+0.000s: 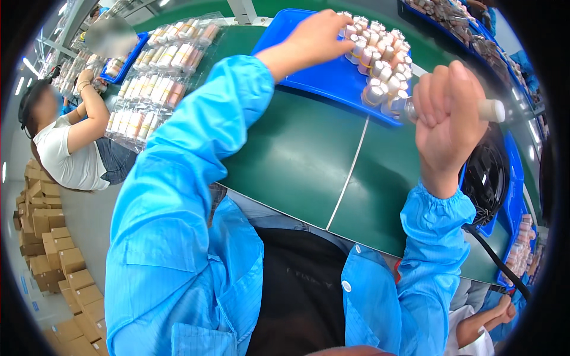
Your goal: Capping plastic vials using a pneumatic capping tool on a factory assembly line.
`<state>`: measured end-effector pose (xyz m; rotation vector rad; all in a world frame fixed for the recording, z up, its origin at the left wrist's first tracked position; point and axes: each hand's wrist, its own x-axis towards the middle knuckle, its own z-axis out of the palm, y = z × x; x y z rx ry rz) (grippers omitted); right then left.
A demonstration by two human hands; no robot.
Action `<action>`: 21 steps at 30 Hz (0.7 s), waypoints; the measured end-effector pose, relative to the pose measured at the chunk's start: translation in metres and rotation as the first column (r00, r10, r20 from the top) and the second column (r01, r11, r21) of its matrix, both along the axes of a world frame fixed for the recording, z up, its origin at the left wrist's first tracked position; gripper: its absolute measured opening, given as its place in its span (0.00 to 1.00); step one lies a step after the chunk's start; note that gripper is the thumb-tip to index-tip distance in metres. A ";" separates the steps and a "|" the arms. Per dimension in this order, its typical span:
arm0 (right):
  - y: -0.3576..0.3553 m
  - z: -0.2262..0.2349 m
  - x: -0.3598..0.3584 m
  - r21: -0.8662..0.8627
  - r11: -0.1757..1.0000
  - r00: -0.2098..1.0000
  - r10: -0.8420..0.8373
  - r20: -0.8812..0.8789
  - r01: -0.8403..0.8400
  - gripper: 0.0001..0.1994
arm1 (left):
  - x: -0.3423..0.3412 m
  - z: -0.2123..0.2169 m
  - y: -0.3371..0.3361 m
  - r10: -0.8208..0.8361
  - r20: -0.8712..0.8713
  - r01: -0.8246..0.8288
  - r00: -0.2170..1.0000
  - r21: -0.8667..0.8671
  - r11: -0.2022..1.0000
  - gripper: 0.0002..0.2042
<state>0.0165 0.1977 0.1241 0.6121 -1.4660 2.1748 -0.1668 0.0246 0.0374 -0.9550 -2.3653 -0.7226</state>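
My right hand [448, 115] is closed in a fist round a small cosmetic tube [491, 111]. Its pale capped end sticks out on the right, and a clear end shows at the left of the fist. My left hand [314, 38] reaches over a blue tray [320, 86], thumb and forefinger apart, at the far left edge of a cluster of cosmetic tubes [380, 56]. Its other fingertips are partly hidden. These tubes stand upright, packed close, with white tops and pinkish bodies, some in yellow bands.
Clear plastic packs of banded tubes [151, 89] lie left on the green table [285, 160]. A black, shiny round object [488, 175] is near my right forearm. A co-worker [71, 130] works at the left. Cardboard boxes [59, 249] are stacked on the floor.
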 end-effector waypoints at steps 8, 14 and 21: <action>-0.002 0.007 0.014 0.080 0.997 1.000 -0.014 0.006 0.014 0.20 | 0.024 -0.018 0.015 0.008 0.137 -0.023 0.991 0.115 0.993 0.22; -0.002 -0.007 0.004 0.058 0.997 0.997 0.041 0.072 -0.046 0.20 | 0.100 0.006 -0.033 -0.036 0.121 0.008 0.992 0.223 0.975 0.20; -0.050 -0.054 -0.043 -0.381 0.130 0.385 0.554 -0.738 -0.916 0.19 | 0.162 -0.017 -0.030 -0.098 0.234 0.075 0.967 0.107 0.991 0.24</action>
